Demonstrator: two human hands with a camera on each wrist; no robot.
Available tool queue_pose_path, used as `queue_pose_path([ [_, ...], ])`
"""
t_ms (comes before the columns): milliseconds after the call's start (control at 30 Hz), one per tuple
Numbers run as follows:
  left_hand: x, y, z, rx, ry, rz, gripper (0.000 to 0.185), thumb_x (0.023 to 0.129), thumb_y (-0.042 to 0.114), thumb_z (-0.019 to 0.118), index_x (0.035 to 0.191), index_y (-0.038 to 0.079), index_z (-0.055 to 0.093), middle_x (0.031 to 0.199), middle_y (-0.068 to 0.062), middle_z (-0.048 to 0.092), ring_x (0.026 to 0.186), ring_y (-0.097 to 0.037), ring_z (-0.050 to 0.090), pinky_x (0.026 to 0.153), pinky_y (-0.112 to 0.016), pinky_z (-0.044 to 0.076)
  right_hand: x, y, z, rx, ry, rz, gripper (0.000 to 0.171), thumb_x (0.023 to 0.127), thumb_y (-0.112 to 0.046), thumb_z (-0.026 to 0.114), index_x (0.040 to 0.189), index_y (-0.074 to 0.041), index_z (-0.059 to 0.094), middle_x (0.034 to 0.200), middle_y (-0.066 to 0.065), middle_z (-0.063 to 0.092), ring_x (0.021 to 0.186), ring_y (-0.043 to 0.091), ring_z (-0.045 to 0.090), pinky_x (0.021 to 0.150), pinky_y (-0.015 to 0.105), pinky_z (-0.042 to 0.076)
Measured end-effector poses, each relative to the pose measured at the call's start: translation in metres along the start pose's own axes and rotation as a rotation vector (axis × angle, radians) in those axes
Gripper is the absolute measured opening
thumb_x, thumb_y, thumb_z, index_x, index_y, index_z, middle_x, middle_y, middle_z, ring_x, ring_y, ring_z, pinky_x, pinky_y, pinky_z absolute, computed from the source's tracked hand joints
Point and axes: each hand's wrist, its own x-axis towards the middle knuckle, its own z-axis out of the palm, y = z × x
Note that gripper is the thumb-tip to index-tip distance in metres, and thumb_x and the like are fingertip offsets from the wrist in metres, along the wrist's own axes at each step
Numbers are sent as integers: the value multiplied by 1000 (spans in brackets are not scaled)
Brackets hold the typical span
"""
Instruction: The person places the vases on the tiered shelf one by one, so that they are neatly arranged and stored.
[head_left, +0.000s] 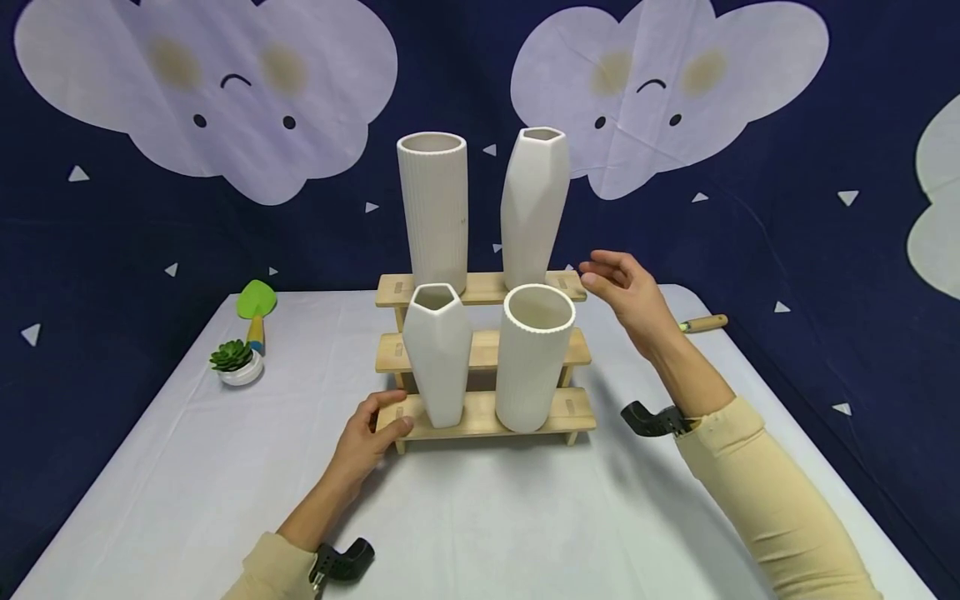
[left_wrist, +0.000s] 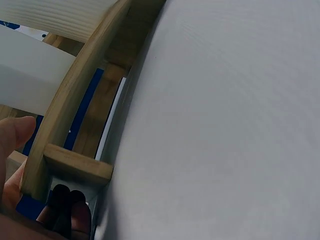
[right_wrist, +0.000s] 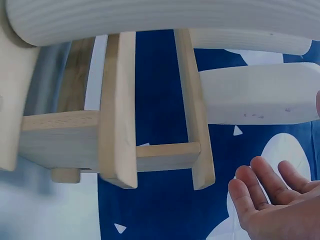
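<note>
A three-tier wooden stand [head_left: 487, 350] carries several white vases. On its top step are a tall ribbed vase [head_left: 437, 212] at left and a faceted vase [head_left: 534, 208] at right. The bottom step bears a faceted vase [head_left: 438, 354] and a ribbed cylindrical vase [head_left: 534, 358]. My left hand [head_left: 367, 433] grips the left end of the bottom step, with the thumb [left_wrist: 17, 132] over the plank edge. My right hand [head_left: 626, 296] hovers off the top step's right end, its fingers [right_wrist: 272, 182] loosely bent and holding nothing.
A small potted succulent [head_left: 238, 364] and a green toy shovel [head_left: 257, 308] lie on the white tablecloth [head_left: 187, 467] at left. Behind my right forearm shows a wooden-handled tool [head_left: 703, 323]. A dark blue cloud-print curtain [head_left: 480, 75] hangs behind the table.
</note>
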Motion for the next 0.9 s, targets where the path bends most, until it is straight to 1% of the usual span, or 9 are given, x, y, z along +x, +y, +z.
queue_pose_path([
  [67, -1, 0, -2, 3, 10, 2, 48, 87, 25, 67, 131, 17, 49, 127, -11, 47, 100, -13, 50, 78, -19, 46, -5, 2, -1, 14, 4, 0, 58, 91, -25, 62, 138, -2, 37, 123, 2, 54, 109, 1, 53, 106, 28, 36],
  [200, -3, 1, -5, 21, 36, 4, 45, 87, 25, 67, 129, 19, 51, 121, -11, 53, 97, -13, 51, 77, -23, 46, -15, 7, -3, 33, 15, -12, 54, 91, -23, 62, 136, -3, 39, 120, -3, 55, 110, 2, 52, 98, 17, 39],
  [300, -4, 2, -5, 45, 52, 6, 45, 87, 26, 67, 129, 19, 51, 120, -11, 54, 98, -14, 52, 78, -23, 46, -21, 11, -5, 51, 21, -21, 49, 91, -22, 62, 133, -6, 41, 119, -3, 55, 111, 3, 52, 95, 13, 39],
  [367, -4, 3, -6, 61, 69, 2, 45, 87, 26, 67, 129, 19, 52, 120, -11, 55, 100, -15, 51, 79, -24, 45, -25, 14, -6, 63, 24, -25, 46, 91, -21, 62, 131, -9, 43, 120, -3, 55, 111, 3, 52, 94, 12, 40],
  [467, -5, 3, -8, 85, 102, -9, 44, 86, 26, 67, 127, 19, 53, 123, -9, 54, 104, -17, 50, 82, -25, 44, -30, 18, -8, 79, 31, -24, 45, 91, -21, 63, 130, -11, 44, 119, -4, 56, 110, 3, 53, 93, 12, 40],
  [567, -5, 3, -11, 101, 129, -22, 43, 86, 25, 67, 126, 19, 54, 126, -9, 51, 108, -19, 47, 84, -27, 41, -34, 23, -11, 102, 40, -25, 46, 90, -20, 64, 130, -9, 44, 117, -5, 57, 108, 2, 54, 92, 11, 41],
  [667, -6, 4, -15, 114, 141, -32, 43, 87, 26, 66, 127, 19, 53, 128, -9, 48, 111, -20, 44, 83, -28, 40, -38, 28, -14, 105, 42, -37, 44, 91, -19, 63, 130, -9, 45, 116, -5, 57, 108, 1, 54, 92, 11, 41],
  [767, -7, 7, -18, 110, 152, -15, 43, 88, 24, 66, 128, 17, 53, 128, -10, 47, 112, -20, 44, 82, -27, 40, -43, 31, -16, 112, 41, -47, 41, 91, -17, 62, 128, -11, 46, 117, -4, 56, 108, 1, 55, 92, 11, 41],
  [900, -9, 14, -21, 107, 168, 32, 41, 88, 21, 65, 127, 15, 53, 128, -12, 48, 109, -19, 44, 85, -26, 39, -48, 34, -17, 90, 45, -45, 39, 92, -18, 61, 127, -13, 47, 119, -1, 56, 109, 2, 55, 91, 10, 42],
])
